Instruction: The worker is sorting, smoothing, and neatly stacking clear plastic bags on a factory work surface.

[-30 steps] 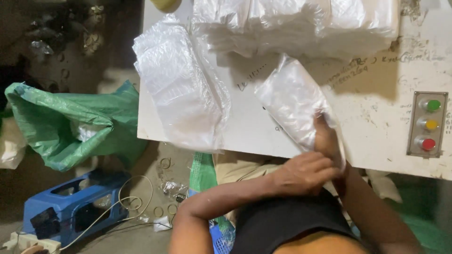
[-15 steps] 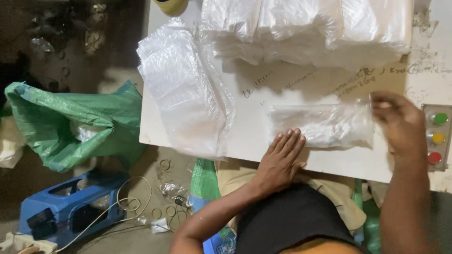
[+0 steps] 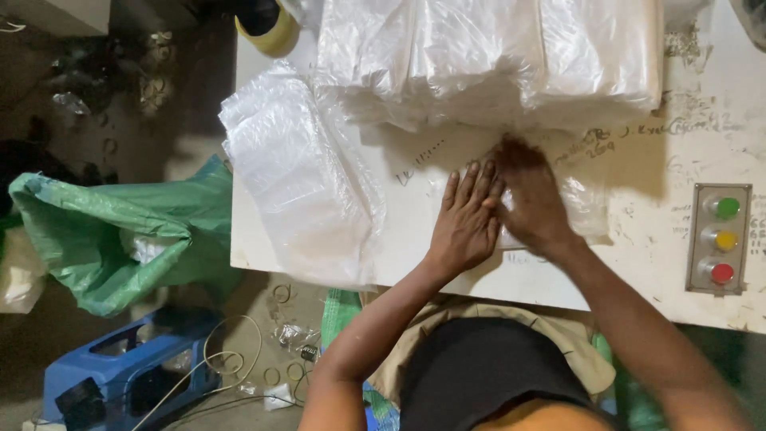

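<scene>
Thin clear plastic bag (image 3: 586, 209) lies under both flat, open-fingered palms, left hand (image 3: 467, 219) beside right hand (image 3: 531, 199); it looks light, limp, slippery, best pinched at an edge.

A clear, crinkled plastic bag (image 3: 586, 203) lies flat on the white table, mostly covered by hands

I saw the left hand (image 3: 467, 219) and right hand (image 3: 531, 195) pressed flat, side by side, on a clear plastic bag (image 3: 586, 207) near the white tabletop's (image 3: 638, 279) front edge, a loose bag pile (image 3: 299, 175) draped over its left edge and stacked bags (image 3: 487, 56) along the back.
</scene>
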